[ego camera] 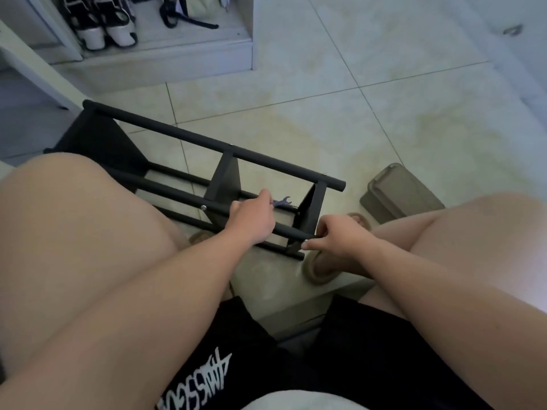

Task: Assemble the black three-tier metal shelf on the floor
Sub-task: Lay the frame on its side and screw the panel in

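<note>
The black metal shelf [213, 143] lies on its side on the tiled floor between my knees, its round posts running from upper left to lower right. My left hand [251, 218] rests over a near post and pinches a small blue-grey wrench [282, 201], whose open jaw sticks out past my fingers. My right hand [337, 236] pinches a silver screw [305, 241] at the post's end, where the end panel [307, 214] meets it. Another screw head [203, 207] shows on the same post further left.
A beige slipper [321, 269] is on my foot beside the shelf's near end. A brown lidded box [399, 192] sits on the floor to the right. A white cabinet [165, 59] holding shoes stands at the top left. Open tile floor lies beyond the shelf.
</note>
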Demonstrator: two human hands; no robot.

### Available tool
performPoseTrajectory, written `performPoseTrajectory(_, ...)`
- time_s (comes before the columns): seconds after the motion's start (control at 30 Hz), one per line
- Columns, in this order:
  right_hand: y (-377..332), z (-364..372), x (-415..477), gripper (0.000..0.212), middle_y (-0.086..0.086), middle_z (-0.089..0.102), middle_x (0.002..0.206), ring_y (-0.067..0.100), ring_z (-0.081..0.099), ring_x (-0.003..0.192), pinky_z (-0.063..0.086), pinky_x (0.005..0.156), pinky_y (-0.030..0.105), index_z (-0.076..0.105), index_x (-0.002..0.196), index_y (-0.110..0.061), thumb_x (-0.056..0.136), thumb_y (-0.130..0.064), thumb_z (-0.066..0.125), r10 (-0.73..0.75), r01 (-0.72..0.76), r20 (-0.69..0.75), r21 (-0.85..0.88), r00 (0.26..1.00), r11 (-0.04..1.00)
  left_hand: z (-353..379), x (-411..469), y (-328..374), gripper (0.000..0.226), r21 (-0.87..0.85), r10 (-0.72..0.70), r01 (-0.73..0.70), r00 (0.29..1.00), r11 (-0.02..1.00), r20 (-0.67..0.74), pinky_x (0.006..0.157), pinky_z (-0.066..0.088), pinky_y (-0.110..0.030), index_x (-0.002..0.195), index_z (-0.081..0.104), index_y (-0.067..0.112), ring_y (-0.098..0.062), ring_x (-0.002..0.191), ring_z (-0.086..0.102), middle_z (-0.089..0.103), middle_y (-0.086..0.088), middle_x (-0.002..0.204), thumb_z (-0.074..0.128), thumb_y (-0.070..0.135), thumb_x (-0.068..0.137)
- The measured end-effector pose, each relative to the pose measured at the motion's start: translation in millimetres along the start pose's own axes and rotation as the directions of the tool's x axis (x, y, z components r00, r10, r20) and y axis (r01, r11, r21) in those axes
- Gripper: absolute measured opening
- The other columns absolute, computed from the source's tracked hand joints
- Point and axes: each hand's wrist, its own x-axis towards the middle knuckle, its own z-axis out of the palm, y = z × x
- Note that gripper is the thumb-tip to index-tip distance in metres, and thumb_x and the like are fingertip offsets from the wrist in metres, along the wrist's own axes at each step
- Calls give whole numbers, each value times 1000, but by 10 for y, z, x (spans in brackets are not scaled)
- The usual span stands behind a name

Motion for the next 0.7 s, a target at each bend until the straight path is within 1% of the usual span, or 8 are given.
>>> performPoseTrajectory(0.1, -12, -8, -70, 70, -1, 57, 114, 22, 53, 96, 47, 74, 37, 49, 108, -23, 67, -73, 77, -17, 4, -59, -203, 998, 979, -19, -70, 15, 9, 31, -5, 3, 999, 1000, 46, 82, 27, -38, 103, 41, 24, -25, 82, 55, 61, 3, 80, 34, 19, 102)
performPoseTrajectory(0.17, -23, -10, -100, 99, 3, 48, 128, 27, 50, 117, 50, 90, 44, 43, 127, -19, 57, -81, 77, -18, -20, -140, -264, 990, 964, -46, -78, 18, 10, 52, -2, -2, 997, 999, 79, 82, 27, -38, 104, 43, 24, -24, 85, 53, 56, 6, 80, 34, 20, 103)
performPoseTrajectory(0.23, -33, -7, -110, 130, 7, 31, 149, 32, 33, 139, 43, 106, 50, 25, 148, -17, 50, -86, 75, -26, -36, -206, -293, 978, 955, -74, -75, 26, 12, 61, -4, -2, 994, 998, 111, 83, 27, -38, 105, 45, 24, -24, 88, 52, 56, 6, 83, 33, 22, 104)
performPoseTrajectory(0.3, -38, 25, -94, 149, 5, -3, 167, 33, 5, 154, 28, 119, 53, -4, 160, -18, 52, -88, 72, -67, -7, -205, -338, 976, 941, -93, -75, 35, 13, 61, -22, 14, 990, 998, 137, 83, 27, -38, 104, 46, 24, -24, 89, 52, 58, 5, 86, 33, 23, 104)
performPoseTrajectory(0.37, -31, 64, -59, 153, 6, -25, 166, 32, -17, 155, 11, 125, 55, -20, 158, -16, 56, -91, 67, -100, 26, -172, -384, 980, 923, -102, -77, 41, 14, 73, -44, 32, 985, 997, 164, 86, 30, -39, 102, 48, 24, -25, 91, 54, 62, 4, 91, 34, 23, 102)
performPoseTrajectory(0.43, -11, 72, -7, 156, 10, -30, 164, 33, -25, 152, 2, 124, 57, -22, 157, -12, 56, -93, 64, -94, 29, -149, -389, 984, 921, -112, -69, 58, 16, 100, -59, 40, 979, 994, 197, 90, 31, -40, 100, 50, 25, -25, 93, 55, 64, 2, 96, 35, 21, 98)
performPoseTrajectory(0.57, 20, 23, 89, 161, 16, -28, 164, 38, -24, 152, -4, 122, 57, -20, 157, -8, 50, -97, 61, -104, 51, -113, -401, 988, 915, -195, -15, 137, 24, 95, -102, 76, 949, 993, 299, 89, 29, -41, 90, 58, 21, -28, 95, 56, 64, 2, 91, 34, 18, 87)
performPoseTrajectory(0.7, 37, 24, 137, 162, 17, -30, 163, 39, -25, 151, -6, 123, 53, -24, 156, -7, 51, -99, 58, -117, 83, -69, -377, 991, 922, -232, 11, 184, 25, 73, -124, 106, 938, 992, 324, 94, 33, -42, 90, 65, 18, -30, 94, 57, 66, -2, 91, 40, 20, 88)
